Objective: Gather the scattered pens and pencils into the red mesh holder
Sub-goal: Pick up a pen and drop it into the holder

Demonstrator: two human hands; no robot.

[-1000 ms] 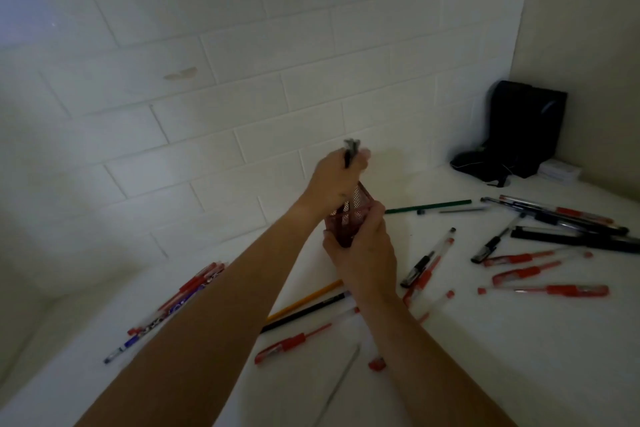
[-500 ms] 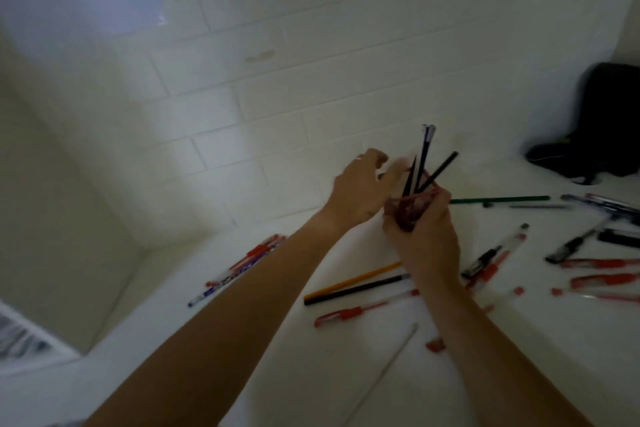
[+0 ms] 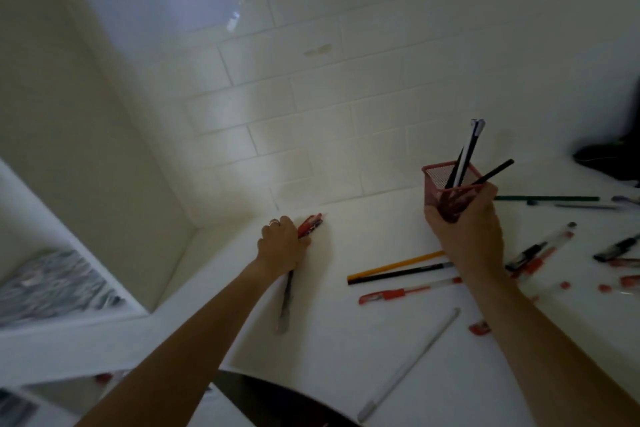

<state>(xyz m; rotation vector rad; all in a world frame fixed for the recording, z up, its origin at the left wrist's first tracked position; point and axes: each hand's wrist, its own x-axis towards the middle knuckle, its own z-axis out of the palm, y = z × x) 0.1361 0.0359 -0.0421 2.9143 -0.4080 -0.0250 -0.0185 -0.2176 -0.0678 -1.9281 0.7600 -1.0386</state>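
Head view. Near: a white pen (image 3: 408, 364) lies on the worktop (image 3: 329, 350). Middle: the left hand (image 3: 282, 246) has left the holder, fingers now closed round a pen cluster (image 3: 310, 225) by the wall. Far: the right hand (image 3: 465, 229) grips the red mesh holder (image 3: 437, 180), three pens inside; many remain scattered.

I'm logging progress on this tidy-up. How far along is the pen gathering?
Early stage. Done: a few dark pens stand in the red mesh holder, which the right hand grips. In hand: the left hand closes on a bundle of pens near the wall. Left: the yellow pencil, black pencil, red pen, white pen, green pencil and others at right.
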